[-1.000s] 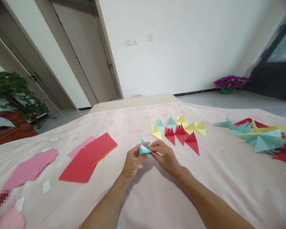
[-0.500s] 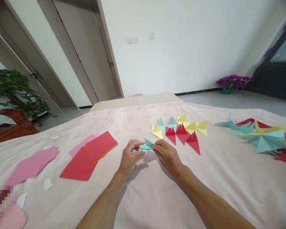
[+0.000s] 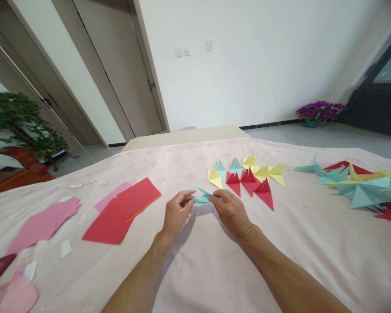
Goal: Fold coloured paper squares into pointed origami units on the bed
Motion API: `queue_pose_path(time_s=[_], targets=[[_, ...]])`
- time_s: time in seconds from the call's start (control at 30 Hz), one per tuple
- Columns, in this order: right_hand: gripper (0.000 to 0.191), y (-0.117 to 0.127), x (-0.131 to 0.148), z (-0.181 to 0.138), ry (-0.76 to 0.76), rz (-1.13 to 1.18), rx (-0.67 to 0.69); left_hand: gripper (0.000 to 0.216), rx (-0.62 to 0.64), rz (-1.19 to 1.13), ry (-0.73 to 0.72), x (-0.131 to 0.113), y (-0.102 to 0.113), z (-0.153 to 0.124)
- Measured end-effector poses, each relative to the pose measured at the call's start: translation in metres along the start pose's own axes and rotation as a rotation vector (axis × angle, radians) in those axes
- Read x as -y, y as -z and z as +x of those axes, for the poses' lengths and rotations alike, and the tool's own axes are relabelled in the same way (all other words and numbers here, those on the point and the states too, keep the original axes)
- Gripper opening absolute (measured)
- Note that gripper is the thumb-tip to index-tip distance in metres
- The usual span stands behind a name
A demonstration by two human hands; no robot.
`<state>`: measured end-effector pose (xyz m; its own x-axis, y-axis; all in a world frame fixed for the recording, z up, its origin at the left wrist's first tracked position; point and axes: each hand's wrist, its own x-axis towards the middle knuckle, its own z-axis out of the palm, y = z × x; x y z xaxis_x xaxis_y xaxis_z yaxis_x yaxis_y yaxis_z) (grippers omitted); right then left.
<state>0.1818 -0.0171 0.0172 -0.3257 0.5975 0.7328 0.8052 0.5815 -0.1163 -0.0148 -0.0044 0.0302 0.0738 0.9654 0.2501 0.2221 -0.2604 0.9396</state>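
A small light-blue folded paper [image 3: 202,199] is held up between the two hands, over the middle of the pale pink flowered cloth [image 3: 195,274]. It has narrow points, one of them angled upward and to the left. The right hand [image 3: 232,212] pinches its right end between thumb and fingers. The left hand [image 3: 177,214] is curled at its left end, thumb and forefinger close about the tips; I cannot tell whether they press on the paper.

Just to the right and farther off stands a cluster of folded pieces: three red ones [image 3: 247,182] on the near side, with light-blue ones [image 3: 235,166] and yellow ones [image 3: 276,174] around and behind them. At the far right lies a heap of folded birds [image 3: 361,192] in light blue, yellow and red.

To the left, red sheets [image 3: 106,227] overlap, an orange edge [image 3: 137,214] showing beneath, and a pink sheet [image 3: 112,196] lies partly under them. Farther left is a pink stack [image 3: 45,224], with a white scrap [image 3: 65,248] near it.
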Motion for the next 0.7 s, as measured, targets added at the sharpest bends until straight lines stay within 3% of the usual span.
queue_pose_path(time_s=[0.23,0.4,0.6,0.7], targets=[[0.023,0.0,0.0,0.0,-0.01,0.027,0.002,0.025,0.049,-0.025,-0.01,-0.004,0.002,0.002],[0.022,-0.003,-0.001,-0.001,-0.045,0.057,-0.013,0.023,-0.016,0.031,-0.028,-0.004,0.006,0.004],[0.022,-0.005,-0.001,-0.002,-0.077,0.122,-0.028,0.035,0.158,0.178,-0.283,-0.011,0.013,0.005],[0.021,-0.005,0.0,-0.001,-0.082,0.141,-0.023,0.034,0.174,0.304,-0.378,-0.007,0.013,0.006]])
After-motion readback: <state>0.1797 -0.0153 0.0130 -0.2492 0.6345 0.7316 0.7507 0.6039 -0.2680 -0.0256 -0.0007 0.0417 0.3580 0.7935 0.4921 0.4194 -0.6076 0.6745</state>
